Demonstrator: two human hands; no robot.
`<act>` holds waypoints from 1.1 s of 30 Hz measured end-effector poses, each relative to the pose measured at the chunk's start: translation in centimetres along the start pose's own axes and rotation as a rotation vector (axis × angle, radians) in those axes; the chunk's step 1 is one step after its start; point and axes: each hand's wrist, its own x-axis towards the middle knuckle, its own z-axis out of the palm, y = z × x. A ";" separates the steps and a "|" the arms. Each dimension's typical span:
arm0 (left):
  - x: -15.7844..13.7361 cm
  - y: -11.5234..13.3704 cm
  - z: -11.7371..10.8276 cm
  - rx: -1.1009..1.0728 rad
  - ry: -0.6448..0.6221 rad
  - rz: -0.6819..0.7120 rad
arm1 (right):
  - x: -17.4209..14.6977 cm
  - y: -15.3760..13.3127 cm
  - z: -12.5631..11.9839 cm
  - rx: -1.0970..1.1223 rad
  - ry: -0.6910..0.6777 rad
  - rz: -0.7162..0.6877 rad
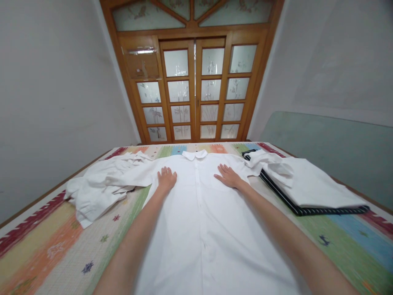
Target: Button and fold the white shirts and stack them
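A white collared shirt lies spread front side up, its buttoned front running down the middle and its collar at the far end. My left hand rests flat on the left of its chest, fingers stretched out. On the right of the chest my right hand presses flat too, with fingers slightly spread. Neither hand grips the cloth. The left sleeve reaches a crumpled white garment pile; the right sleeve touches the folded white garments beside it.
Under everything is a bed or table with a colourful patterned cover. A black striped folded cloth sits below the folded white garments. Beyond the far edge stand wooden doors with glass panes. A pale green panel leans along the right wall.
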 end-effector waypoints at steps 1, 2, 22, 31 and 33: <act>-0.4 -0.1 0.0 -0.006 -0.027 0.024 | 0.0 -0.1 0.0 -0.001 0.000 0.005; -0.8 -0.2 0.1 -0.012 -0.051 0.055 | 0.0 -0.2 0.0 -0.003 0.004 0.011; -4.5 -8.1 0.1 -0.078 -0.095 0.435 | -7.6 4.8 0.0 0.094 0.018 -0.206; -5.3 -4.6 -2.9 -0.011 -0.131 0.265 | -5.5 -0.4 -3.2 -0.033 -0.040 -0.029; -5.0 -2.2 -3.7 -0.062 -0.141 0.224 | -4.6 -2.8 -4.6 -0.006 0.002 -0.013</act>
